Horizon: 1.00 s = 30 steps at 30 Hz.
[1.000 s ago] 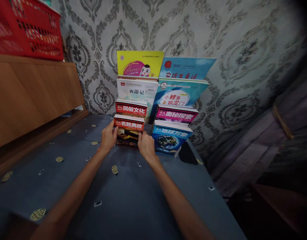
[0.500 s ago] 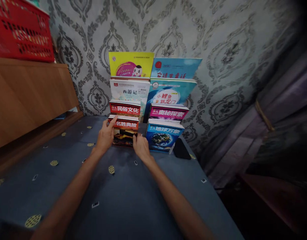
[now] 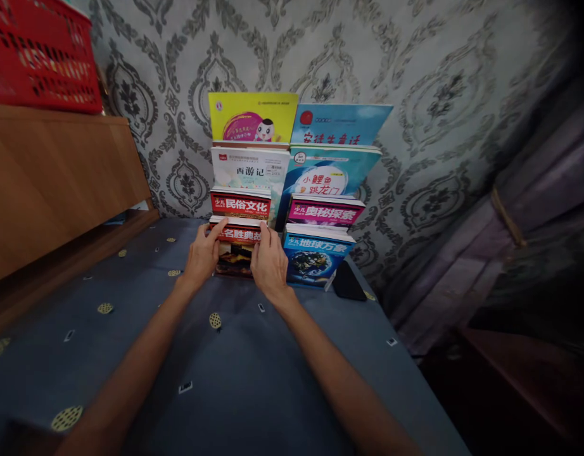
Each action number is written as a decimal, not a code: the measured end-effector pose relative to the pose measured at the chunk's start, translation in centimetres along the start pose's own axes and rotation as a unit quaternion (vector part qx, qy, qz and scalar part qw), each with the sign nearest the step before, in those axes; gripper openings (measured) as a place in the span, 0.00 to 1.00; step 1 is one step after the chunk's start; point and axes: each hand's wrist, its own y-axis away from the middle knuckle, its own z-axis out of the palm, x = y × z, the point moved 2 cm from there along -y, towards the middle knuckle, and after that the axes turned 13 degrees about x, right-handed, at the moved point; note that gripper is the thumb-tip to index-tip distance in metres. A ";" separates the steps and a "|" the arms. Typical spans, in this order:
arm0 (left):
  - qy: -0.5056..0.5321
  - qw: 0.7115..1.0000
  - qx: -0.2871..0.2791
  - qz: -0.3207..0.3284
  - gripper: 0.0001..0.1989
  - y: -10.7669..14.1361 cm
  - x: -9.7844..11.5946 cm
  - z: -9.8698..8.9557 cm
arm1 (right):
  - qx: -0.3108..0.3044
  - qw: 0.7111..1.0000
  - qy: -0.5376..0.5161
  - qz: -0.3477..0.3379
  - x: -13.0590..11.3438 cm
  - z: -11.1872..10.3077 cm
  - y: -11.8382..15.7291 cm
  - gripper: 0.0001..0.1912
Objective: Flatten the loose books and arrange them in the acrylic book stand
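Observation:
Two columns of upright books stand against the wall. My left hand (image 3: 203, 255) grips the left edge of the front book (image 3: 235, 253), which has a red title band and a dark picture. At its right edge is my right hand (image 3: 270, 261), fingertips on the top corner. Behind it rise a red book (image 3: 241, 204), a white book (image 3: 249, 170) and a yellow book (image 3: 253, 117). To the right stand a blue book with a globe (image 3: 315, 258), a magenta-banded book (image 3: 325, 213) and two taller blue books (image 3: 332, 170).
A dark flat object (image 3: 349, 282) lies right of the books on the blue patterned cloth (image 3: 235, 386). A wooden cabinet (image 3: 59, 190) with a red basket (image 3: 45, 60) is at the left. A curtain (image 3: 463, 272) hangs at the right.
My right hand has moved up the right side of the front book, its fingers now at the top corner. My left hand stays at the left edge. The view has shifted slightly.

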 end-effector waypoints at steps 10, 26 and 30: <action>0.011 1.000 -0.002 0.003 0.29 0.1 -0.3 0.1 | -0.018 1.000 0.018 0.016 0.1 0.1 -0.1 0.29; 0.018 0.999 -0.029 -0.026 0.07 0.1 -3.1 0.5 | -0.154 0.979 0.049 0.121 0.9 1.3 3.4 0.28; -0.013 0.998 -0.047 -0.035 0.05 0.2 -2.8 0.4 | -0.171 0.974 0.058 0.135 1.0 1.4 3.7 0.21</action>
